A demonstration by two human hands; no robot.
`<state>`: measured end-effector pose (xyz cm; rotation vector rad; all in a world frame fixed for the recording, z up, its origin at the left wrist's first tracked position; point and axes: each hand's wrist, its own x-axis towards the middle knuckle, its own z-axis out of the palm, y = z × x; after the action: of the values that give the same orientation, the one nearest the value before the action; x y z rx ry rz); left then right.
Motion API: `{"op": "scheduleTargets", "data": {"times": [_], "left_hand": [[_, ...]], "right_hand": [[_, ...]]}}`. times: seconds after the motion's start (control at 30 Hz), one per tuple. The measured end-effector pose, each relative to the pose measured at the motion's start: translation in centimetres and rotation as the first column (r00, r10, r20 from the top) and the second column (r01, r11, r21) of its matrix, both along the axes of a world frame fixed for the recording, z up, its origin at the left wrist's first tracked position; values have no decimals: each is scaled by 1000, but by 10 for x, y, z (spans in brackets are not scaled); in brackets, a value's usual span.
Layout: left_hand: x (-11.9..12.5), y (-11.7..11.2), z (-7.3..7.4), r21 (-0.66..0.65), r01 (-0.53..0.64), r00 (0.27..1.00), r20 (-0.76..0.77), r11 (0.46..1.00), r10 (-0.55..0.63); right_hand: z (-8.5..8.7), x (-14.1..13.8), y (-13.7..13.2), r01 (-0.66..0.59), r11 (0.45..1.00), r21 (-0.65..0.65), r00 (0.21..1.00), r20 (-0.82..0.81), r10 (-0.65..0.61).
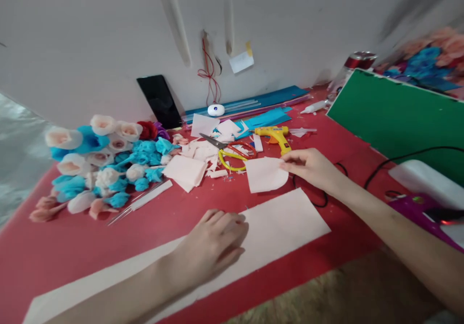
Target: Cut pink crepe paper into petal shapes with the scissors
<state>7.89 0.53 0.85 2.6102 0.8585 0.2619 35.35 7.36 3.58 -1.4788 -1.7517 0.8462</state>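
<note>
My right hand (308,169) pinches the edge of a small white crepe paper petal (266,175), square on one side with rounded corners on the other. It is held just beyond a long white paper strip (286,217) that runs across the front of the red table. On that strip rests my left hand (217,244), palm down, fingers loosely bent and thumb apart, gripping nothing. Past the petal lie scissors (232,152) with red and yellow handles, a yellow glue gun (273,135) and a folded stack of white paper (186,171).
Paper flowers (108,164) in white, blue and pink crowd the left side. A phone (159,100) leans on the wall. Blue paper (264,121) and scraps lie behind. A green board (398,121), black cable (406,154) and purple object (416,213) occupy the right.
</note>
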Motion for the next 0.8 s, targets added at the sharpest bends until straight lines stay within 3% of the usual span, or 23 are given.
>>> {"op": "scheduleTargets", "data": {"times": [0.13, 0.33, 0.43, 0.63, 0.8], "left_hand": [[-9, -6, 12, 42, 90, 992, -89, 995, -86], [-10, 7, 36, -38, 125, 981, -144, 991, -129], [-2, 18, 30, 20, 130, 990, -58, 991, -129], [17, 35, 5, 217, 182, 980, 40, 959, -195], [17, 40, -9, 187, 168, 986, -20, 968, -167]], "right_hand": [[-18, 15, -2, 7, 996, -85, 1000, 14, -6], [-29, 3, -13, -30, 989, -145, 999, 9, 32], [-35, -6, -16, -41, 988, -149, 998, 32, 46], [-41, -14, -22, -35, 993, -112, 993, 112, 48], [-40, -14, -24, -23, 995, -93, 978, 205, 41]]}}
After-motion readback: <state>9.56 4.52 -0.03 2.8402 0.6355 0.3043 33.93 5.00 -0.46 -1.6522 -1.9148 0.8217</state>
